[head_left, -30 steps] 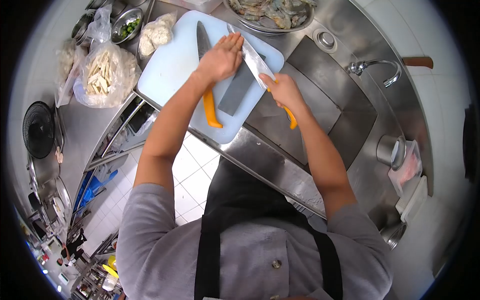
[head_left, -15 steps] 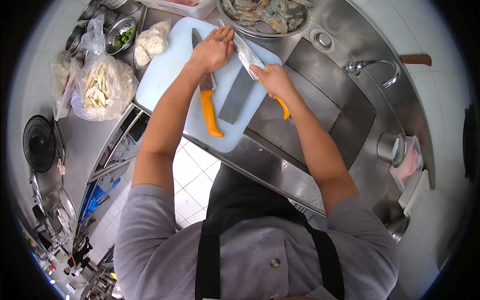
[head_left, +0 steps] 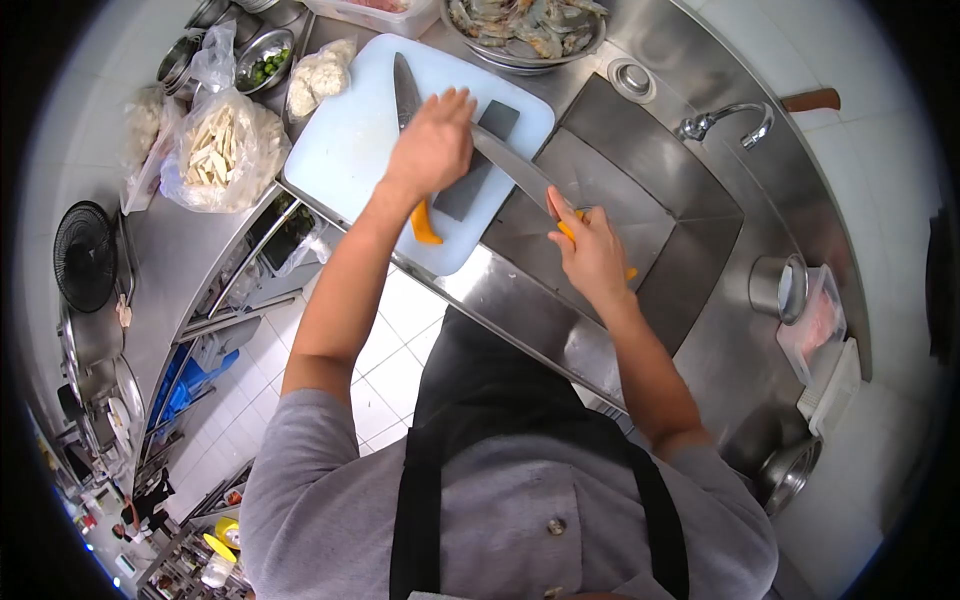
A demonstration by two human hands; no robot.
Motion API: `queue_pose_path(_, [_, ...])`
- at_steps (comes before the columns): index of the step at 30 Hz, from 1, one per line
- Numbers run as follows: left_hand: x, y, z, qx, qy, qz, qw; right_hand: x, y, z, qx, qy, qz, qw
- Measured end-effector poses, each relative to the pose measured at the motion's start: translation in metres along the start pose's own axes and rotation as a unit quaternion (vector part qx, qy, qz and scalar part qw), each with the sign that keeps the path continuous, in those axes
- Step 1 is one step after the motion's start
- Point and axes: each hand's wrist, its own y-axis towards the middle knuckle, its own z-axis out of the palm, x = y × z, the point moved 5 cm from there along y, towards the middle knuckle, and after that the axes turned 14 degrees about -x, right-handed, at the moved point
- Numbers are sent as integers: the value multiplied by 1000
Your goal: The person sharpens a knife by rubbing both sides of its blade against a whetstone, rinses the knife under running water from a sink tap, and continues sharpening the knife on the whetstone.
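My right hand (head_left: 597, 250) grips the yellow handle of a kitchen knife (head_left: 512, 163), whose long blade slants up and left across a dark grey whetstone (head_left: 455, 198). At the blade's tip end is my left hand (head_left: 432, 145), palm down with fingers stretched out, hiding the tip. Whether it presses on the blade cannot be made out. Beneath the left hand, a second yellow-handled knife (head_left: 426, 225) lies on the pale blue cutting board (head_left: 340, 140); its blade shows beyond the fingers. The whetstone rests on the same board.
A steel sink (head_left: 690, 240) with a faucet (head_left: 730, 122) lies to the right. Behind the board stands a bowl of shrimp (head_left: 530, 30). Bags of pale cut pieces (head_left: 215, 150) and a bowl of green pieces (head_left: 265, 68) are at left.
Both hands have come nearer my body, and the held knife has slid from the whetstone's far end down toward its middle. My right hand is now out over the sink.
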Motion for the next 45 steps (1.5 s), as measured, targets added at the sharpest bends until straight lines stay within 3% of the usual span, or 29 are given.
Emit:
queue_pose_path(1, [-8, -11, 7, -2, 0, 1, 1000, -5, -10, 9, -2, 0, -1, 1000])
queue_pose_path(3, [-21, -36, 32, 134, 16, 2, 991, -16, -25, 20, -47, -28, 6, 998])
queue_pose_path(7, [-31, -48, 40, 126, 12, 8, 992, -12, -30, 25, -3, -47, -5, 999])
queue_pose_path(9, [-28, -44, 42, 117, 32, 36, 992, -10, -29, 27, 78, -12, 40, 996])
queue_pose_path(12, [-22, -43, 50, 105, -1, 55, 993, -3, -28, 24, 71, -3, 34, 997])
queue_pose_path(13, [-28, -43, 42, 110, -53, 17, 992, -1, -35, 17, 73, -3, 35, 997])
queue_pose_path(16, [-74, -78, 10, 127, -41, 37, 990, 4, -92, -6, 83, 33, 43, 995])
queue_pose_path(18, [-99, -98, -6, 129, -34, 53, 990, 7, -112, -13, 24, 66, 2, 997])
queue_pose_path(24, [-31, -42, 39, 93, -26, 39, 995, 12, -22, 9, 64, 16, 59, 996])
queue_pose_path(26, [-26, -32, 39, 140, -55, 27, 988, 14, -28, 4, 61, 3, 57, 996])
queue_pose_path(29, [-62, -69, 11, 121, -73, 21, 990, 15, -67, -8, 51, 4, 22, 998])
queue_pose_path(32, [-46, -57, 24, 119, -84, 13, 989, 16, -54, -2, -24, 43, -19, 999])
queue_pose_path(34, [-10, -31, 48, 101, -35, 5, 994, 24, 0, 6, 75, -12, 39, 996])
queue_pose_path(37, [-8, -32, 44, 108, -40, 10, 993, 29, 0, 9, 106, -51, 48, 992])
queue_pose_path(38, [-21, -43, 34, 110, -45, 9, 993, 25, -22, 9, 107, -52, 50, 992])
queue_pose_path(40, [-51, -76, 11, 99, -76, 2, 992, 21, -80, -2, 17, 13, -1, 1000])
queue_pose_path(42, [-71, -87, -1, 136, -52, 47, 988, 23, -81, 0, 24, 38, 16, 999])
queue_pose_path(45, [-13, -49, 41, 97, -32, 29, 994, 29, -23, 22, 82, 23, 70, 994])
